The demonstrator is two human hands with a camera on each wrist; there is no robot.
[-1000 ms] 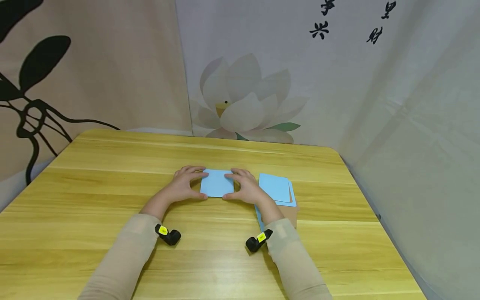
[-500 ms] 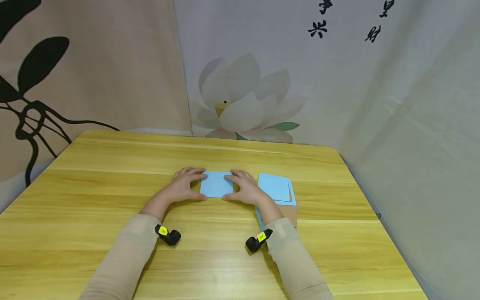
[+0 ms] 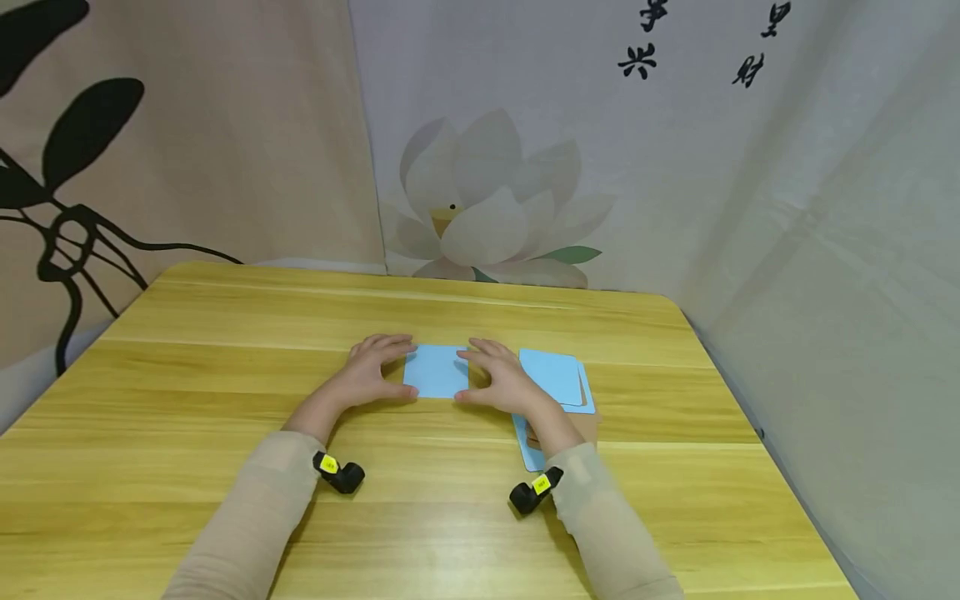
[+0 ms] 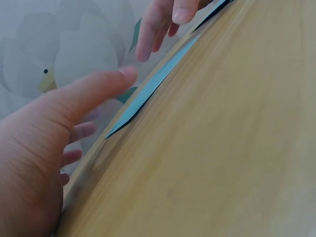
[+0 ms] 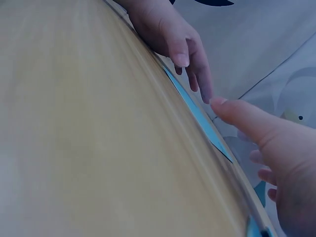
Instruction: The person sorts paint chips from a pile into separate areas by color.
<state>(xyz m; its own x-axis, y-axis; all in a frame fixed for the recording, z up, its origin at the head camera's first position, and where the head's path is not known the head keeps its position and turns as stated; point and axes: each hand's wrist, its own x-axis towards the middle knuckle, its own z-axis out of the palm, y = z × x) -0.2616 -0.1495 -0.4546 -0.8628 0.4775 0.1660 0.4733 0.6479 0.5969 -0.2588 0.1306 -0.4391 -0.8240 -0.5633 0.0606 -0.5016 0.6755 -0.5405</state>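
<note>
A flat light-blue card (image 3: 437, 372) lies on the wooden table between the two hands. To its left is the left hand (image 3: 367, 371), thumb and fingers spread apart over that side. The right hand (image 3: 504, 382) curves around the right side in the same way, thumb toward the near corner. In the left wrist view, the left thumb (image 4: 106, 86) hovers above the blue card (image 4: 155, 86) without touching. The right wrist view likewise has the right thumb (image 5: 242, 113) raised over the card (image 5: 197, 113). Neither hand grips anything.
Beneath and behind the right wrist lies a loose pile of blue cards (image 3: 550, 375) with a brown piece (image 3: 587, 427) showing. The wooden table (image 3: 420, 517) ends at a fabric backdrop (image 3: 525, 75) printed with a lotus. Each sleeve carries a small black camera (image 3: 345, 477).
The right hand has shifted slightly to the right and away from the card's edge, uncovering more of its right side. The left hand has hardly moved. The card stays in place.
</note>
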